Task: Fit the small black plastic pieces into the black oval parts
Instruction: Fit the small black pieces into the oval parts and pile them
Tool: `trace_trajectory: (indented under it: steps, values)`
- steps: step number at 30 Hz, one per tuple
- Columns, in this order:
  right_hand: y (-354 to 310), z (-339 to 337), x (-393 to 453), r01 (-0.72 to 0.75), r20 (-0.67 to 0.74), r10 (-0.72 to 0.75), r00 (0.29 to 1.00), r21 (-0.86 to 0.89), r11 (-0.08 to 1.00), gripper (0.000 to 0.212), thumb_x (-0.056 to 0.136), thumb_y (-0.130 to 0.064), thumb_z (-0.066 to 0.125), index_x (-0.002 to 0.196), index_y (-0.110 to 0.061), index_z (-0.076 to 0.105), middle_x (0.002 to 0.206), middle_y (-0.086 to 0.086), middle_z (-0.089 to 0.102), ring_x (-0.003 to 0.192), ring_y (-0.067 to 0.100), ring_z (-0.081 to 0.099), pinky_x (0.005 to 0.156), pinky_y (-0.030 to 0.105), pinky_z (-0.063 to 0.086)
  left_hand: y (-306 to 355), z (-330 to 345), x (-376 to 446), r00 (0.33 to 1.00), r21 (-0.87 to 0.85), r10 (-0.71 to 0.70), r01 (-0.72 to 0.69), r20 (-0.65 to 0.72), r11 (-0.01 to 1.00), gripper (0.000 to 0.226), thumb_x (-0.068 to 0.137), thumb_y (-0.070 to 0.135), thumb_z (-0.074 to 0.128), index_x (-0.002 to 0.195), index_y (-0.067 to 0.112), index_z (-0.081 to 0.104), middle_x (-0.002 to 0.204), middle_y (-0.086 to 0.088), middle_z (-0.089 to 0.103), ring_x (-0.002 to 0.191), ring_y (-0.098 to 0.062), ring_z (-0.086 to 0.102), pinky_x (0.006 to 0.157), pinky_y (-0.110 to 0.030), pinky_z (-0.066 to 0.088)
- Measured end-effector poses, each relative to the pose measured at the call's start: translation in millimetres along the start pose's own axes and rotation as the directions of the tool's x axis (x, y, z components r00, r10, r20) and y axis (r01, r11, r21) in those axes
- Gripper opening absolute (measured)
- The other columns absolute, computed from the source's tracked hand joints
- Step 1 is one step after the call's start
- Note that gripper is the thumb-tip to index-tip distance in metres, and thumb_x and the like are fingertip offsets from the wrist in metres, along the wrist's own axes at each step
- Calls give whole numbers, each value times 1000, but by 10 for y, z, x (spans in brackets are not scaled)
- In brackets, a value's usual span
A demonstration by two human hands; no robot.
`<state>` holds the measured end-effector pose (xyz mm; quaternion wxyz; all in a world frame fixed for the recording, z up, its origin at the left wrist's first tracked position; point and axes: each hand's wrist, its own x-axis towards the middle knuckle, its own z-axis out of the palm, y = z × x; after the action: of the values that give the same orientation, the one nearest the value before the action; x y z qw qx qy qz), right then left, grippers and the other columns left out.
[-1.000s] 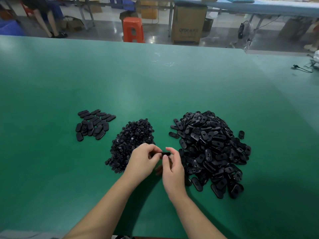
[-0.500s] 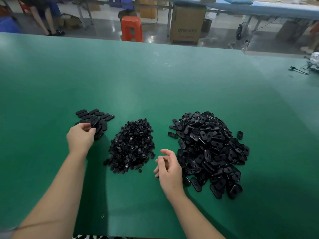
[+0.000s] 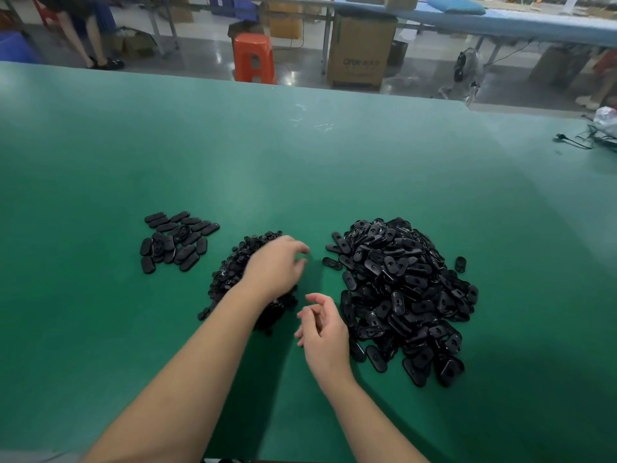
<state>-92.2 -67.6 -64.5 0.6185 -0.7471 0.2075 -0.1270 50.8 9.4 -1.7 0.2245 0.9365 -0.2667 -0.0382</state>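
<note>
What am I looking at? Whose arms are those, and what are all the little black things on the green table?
The camera sits on a person's head, looking down, so these are that person's own arms. On the green table lie three groups: a big heap of oval parts, a middle pile of small pieces, and a small batch of ovals on the left. The left hand reaches over the small pieces. The right hand waits beside the big heap, fingers loosely curled. Neither hand visibly holds anything.

Left hand over small pieces; right hand beside oval parts.
</note>
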Motion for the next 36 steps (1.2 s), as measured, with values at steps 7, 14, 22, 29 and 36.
trace_trajectory:
  steps: [7, 14, 22, 29, 36]
  values:
    - [-31, 25, -2, 25, 54, -20, 998, -90, 996, 15, 94, -18, 50, 101, -24, 61, 86, -4, 70, 73, 18, 65, 75, 49, 56, 302, 377, 401, 944, 130, 56, -103, 326, 986, 45, 103, 11, 51, 147, 19, 53, 155, 0, 45, 136, -26, 49, 108, -44, 45]
    - [-39, 0, -2, 36, 42, -32, 999, -111, 993, 16, 94, -11, 50, 89, -24, 57, 74, -7, 65, 70, 23, 63, 70, 42, 53, 351, 489, 395, 959, 305, 67, -153, 275, 940, 23, 100, 11, 54, 120, 15, 66, 124, -6, 54, 95, -31, 65, 78, -44, 55]
    - [0, 30, 21, 14, 11, -13, 1000, -84, 996, 10, 100, -14, 52, 105, -19, 59, 89, -1, 69, 74, 21, 67, 76, 54, 55, 229, 336, 183, 986, -292, -90, 128, 142, 948, 16, 98, 23, 59, 94, 16, 73, 78, 4, 69, 65, -16, 58, 62, -31, 48]
    - [36, 21, 35, 9, -64, -9, 998, -1, 1000, 24, 105, -15, 46, 116, -35, 53, 84, -3, 66, 55, 9, 63, 59, 30, 55, 22, 197, -261, 965, -640, -130, 248, 227, 727, 37, 105, 8, 45, 105, 35, 70, 80, 8, 68, 54, -11, 43, 52, -24, 36]
    - [50, 14, 28, 41, -108, -41, 993, 3, 999, 17, 106, -22, 47, 102, -35, 57, 79, -4, 67, 52, 11, 63, 52, 22, 50, -141, 110, -579, 949, -377, 30, 96, 313, 921, 37, 100, 10, 50, 119, 29, 75, 107, 13, 76, 86, 2, 68, 79, -15, 53]
